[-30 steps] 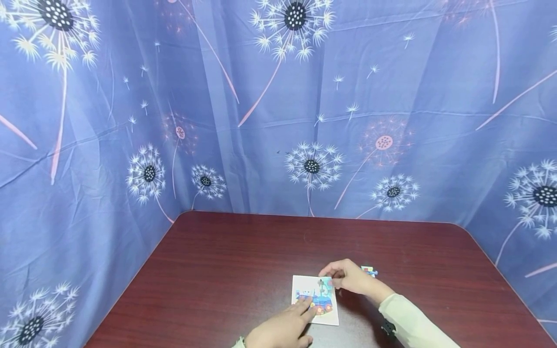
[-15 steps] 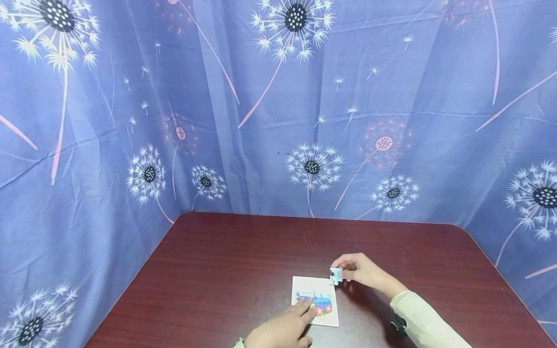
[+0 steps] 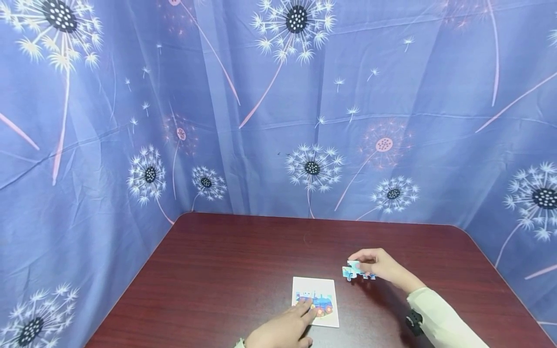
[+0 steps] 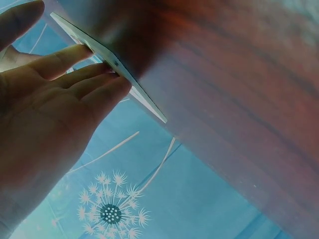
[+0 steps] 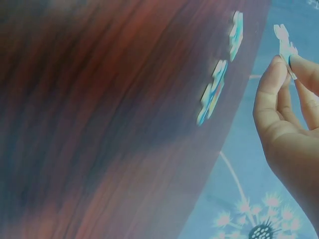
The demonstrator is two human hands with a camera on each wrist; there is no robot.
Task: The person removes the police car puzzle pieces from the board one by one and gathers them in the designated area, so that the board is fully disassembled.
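A white puzzle board point(image 3: 313, 284) printed with a blue vehicle lies on the table. My left hand point(image 3: 278, 329) rests on the board's lower left part with its fingers fairly straight; in the left wrist view the fingertips press on the board point(image 4: 152, 106). Up and to the right of the board, my right hand point(image 3: 385, 268) pinches a light blue puzzle piece point(image 5: 284, 44) between thumb and fingers, above the table. Two loose puzzle pieces lie below that hand: one light blue point(image 5: 237, 35), the other blue with yellow and red point(image 5: 214, 91).
The dark red wooden table point(image 3: 235, 261) has rounded far corners. A blue curtain point(image 3: 261, 169) with a dandelion print hangs behind the table and along its sides. A black device point(image 3: 414, 321) sits on the right wrist, by the pale sleeve point(image 3: 444, 316).
My right hand has lifted a puzzle piece off the board's upper right corner and carried it to the right, over the loose pieces. The left hand has stayed in place.
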